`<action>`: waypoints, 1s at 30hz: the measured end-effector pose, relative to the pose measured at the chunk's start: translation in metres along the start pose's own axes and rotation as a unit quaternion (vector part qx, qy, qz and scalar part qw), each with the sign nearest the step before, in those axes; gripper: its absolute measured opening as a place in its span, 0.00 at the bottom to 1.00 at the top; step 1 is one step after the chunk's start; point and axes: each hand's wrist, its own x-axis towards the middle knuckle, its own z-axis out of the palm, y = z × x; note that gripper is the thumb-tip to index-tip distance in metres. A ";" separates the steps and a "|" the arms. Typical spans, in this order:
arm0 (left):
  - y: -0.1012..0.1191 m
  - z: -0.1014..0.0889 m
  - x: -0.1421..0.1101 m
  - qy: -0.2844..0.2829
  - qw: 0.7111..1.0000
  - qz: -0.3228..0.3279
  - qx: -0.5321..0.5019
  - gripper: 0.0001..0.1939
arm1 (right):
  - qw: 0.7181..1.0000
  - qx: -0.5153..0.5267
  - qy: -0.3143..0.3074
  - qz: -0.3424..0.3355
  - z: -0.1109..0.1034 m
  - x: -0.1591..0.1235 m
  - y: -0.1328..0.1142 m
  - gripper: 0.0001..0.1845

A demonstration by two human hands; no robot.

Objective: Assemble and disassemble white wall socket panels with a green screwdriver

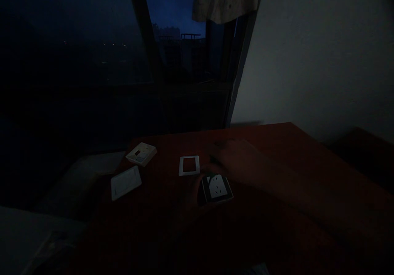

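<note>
A wall socket (218, 186) with a white face and a dark surround is tilted up above the red-brown table. My left hand (195, 197) is closed round its left side, thumb and fingers at its edges. My right hand (238, 158) hovers just behind the socket with its fingers curled. A small green thing (211, 174) shows at the socket's upper edge beneath it; darkness hides what the fingers hold. Beyond the socket lies a white square frame (194, 172) with an open middle.
At the table's left side are a white box-like mounting base (142, 153) and a pale rectangular plate (126, 182). A dark window (172, 65) stands behind the table (271, 137), with a curtain (227, 2) above. A pale wall (314, 53) rises at the right.
</note>
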 end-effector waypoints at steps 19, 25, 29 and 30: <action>0.006 -0.003 0.000 0.002 1.000 -0.021 0.019 0.42 | 0.997 0.066 0.006 -0.038 -0.005 -0.003 -0.010 0.14; 0.003 -0.001 -0.001 -0.010 1.000 -0.027 0.010 0.41 | 0.997 0.080 0.012 -0.013 -0.005 -0.005 -0.001 0.13; -0.002 0.000 -0.001 -0.021 1.000 -0.022 0.002 0.42 | 0.979 0.170 0.082 0.081 0.011 -0.016 0.028 0.12; -0.004 0.000 -0.002 -0.026 0.999 -0.022 -0.001 0.43 | 0.964 0.203 0.113 0.129 0.020 -0.020 0.037 0.14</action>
